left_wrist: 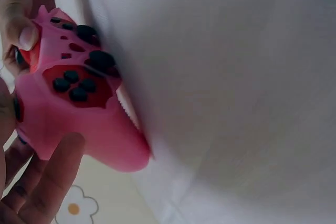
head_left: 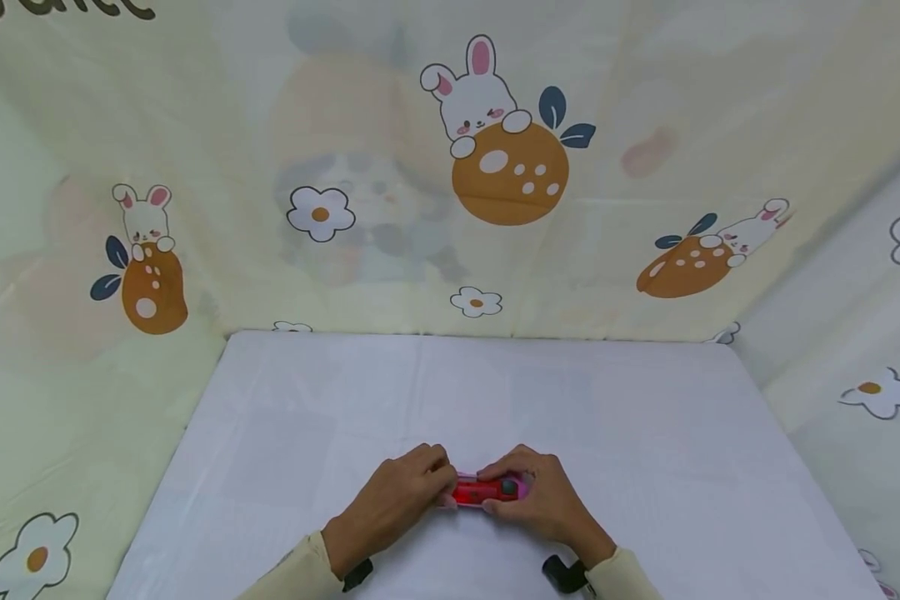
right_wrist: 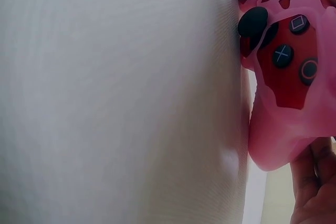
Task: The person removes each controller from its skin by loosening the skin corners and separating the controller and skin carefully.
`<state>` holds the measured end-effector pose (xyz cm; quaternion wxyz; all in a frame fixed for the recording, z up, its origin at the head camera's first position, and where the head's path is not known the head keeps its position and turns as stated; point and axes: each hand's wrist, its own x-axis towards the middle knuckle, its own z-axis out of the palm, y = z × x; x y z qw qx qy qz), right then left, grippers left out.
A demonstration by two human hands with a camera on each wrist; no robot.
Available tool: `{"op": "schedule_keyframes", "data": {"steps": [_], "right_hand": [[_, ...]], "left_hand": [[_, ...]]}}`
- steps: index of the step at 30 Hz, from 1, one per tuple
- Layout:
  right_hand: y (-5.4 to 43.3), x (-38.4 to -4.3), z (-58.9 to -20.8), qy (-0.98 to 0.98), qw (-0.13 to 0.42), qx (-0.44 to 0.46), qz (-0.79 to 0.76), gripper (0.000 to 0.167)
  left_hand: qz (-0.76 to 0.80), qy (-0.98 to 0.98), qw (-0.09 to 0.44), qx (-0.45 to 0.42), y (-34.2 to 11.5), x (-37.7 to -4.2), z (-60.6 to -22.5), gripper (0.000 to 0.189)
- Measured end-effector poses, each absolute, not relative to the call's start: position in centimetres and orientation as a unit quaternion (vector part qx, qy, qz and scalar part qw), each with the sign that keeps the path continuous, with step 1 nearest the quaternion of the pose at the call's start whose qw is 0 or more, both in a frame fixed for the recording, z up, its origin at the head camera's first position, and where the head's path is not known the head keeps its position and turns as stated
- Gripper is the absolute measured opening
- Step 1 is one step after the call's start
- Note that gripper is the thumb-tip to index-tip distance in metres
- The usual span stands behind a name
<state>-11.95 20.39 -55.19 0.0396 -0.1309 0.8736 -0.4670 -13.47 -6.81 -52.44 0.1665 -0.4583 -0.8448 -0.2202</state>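
Observation:
A red game controller (head_left: 486,492) in a pink rubbery cover is at the front middle of the white table. It stands tipped up, its thumbstick and grip side close to the cloth. My left hand (head_left: 405,498) grips its left end; in the left wrist view one finger lies along the pink cover (left_wrist: 113,135). With thumb and fingers my right hand (head_left: 546,498) pinches the other end across the red top edge. Black round buttons with a cross, circle and square show in the right wrist view on the controller (right_wrist: 287,85). Part of the controller's left end is hidden behind my left hand.
White cloth covers the table (head_left: 510,400). Pale curtains (head_left: 375,108) printed with rabbits and flowers hang behind it and at both sides. A black wrist camera (head_left: 564,573) sits beneath the right sleeve (head_left: 622,577), another dark one (head_left: 357,574) beneath the left.

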Motion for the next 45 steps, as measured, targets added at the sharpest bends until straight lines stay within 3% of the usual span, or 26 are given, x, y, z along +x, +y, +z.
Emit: {"op": "schedule_keyframes", "data": {"steps": [9, 18, 24, 29, 33, 38, 45], "right_hand": [[20.4, -11.9, -55.4, 0.870, 0.045, -0.133, -0.473, 0.030], [20.2, -12.3, -55.3, 0.875, 0.041, -0.138, -0.462, 0.030], [20.2, -12.3, -54.8, 0.876, 0.045, -0.132, -0.461, 0.031], [20.2, -12.1, -54.9, 0.875, 0.049, -0.122, -0.467, 0.031], [20.3, -12.3, -54.9, 0.874, 0.046, -0.131, -0.467, 0.031], [20.8, -12.5, -55.0, 0.876, 0.041, -0.162, -0.453, 0.044], [22.3, -11.2, -55.6, 0.888, 0.006, -0.199, -0.415, 0.065]], "left_hand": [[-0.223, -0.856, 0.145, -0.443, -7.5, -13.3, -53.5, 0.024], [-0.244, -0.865, 0.165, -0.406, -9.2, -13.1, -54.7, 0.027], [-0.256, -0.887, 0.122, -0.365, -9.6, -13.4, -54.9, 0.025], [-0.365, -0.874, 0.059, -0.316, -9.5, -13.6, -54.5, 0.027], [-0.423, -0.856, 0.038, -0.294, -9.7, -13.7, -54.0, 0.035], [-0.440, -0.845, 0.019, -0.304, -9.5, -13.9, -53.9, 0.052], [-0.434, -0.854, -0.017, -0.287, -9.0, -13.4, -54.2, 0.052]]}}
